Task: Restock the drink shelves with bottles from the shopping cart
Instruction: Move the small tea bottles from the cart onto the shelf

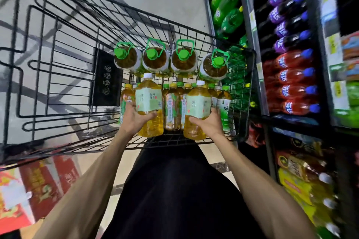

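Black clothing (178,190) fills the bottom of the view, bare forearms reaching out past it on both sides.

Left hand (134,117): fingers and thumb curled round the lower body of a yellow tea bottle (148,101), white cap, pale green label. The bottle is upright, tipped slightly.

Right hand (210,122): wrapped the same way round a second tea bottle (197,106) of the same kind.

Both bottles sit over the near end of the shopping cart (120,25), in front of a cluster of smaller bottles (172,106) with green and yellow caps standing in the basket. Behind those is a row of four large jugs (155,58) of brown liquid, with green caps and green carry handles.

Drink shelves (250,15) run along the right, just beside the cart. They are stocked with green soda bottles (225,2), dark bottles with purple labels (281,13) and red bottles with blue caps (291,75), plus yellow bottles lower down, which are blurred.

Red cartons (38,180) lie on the floor at lower left.
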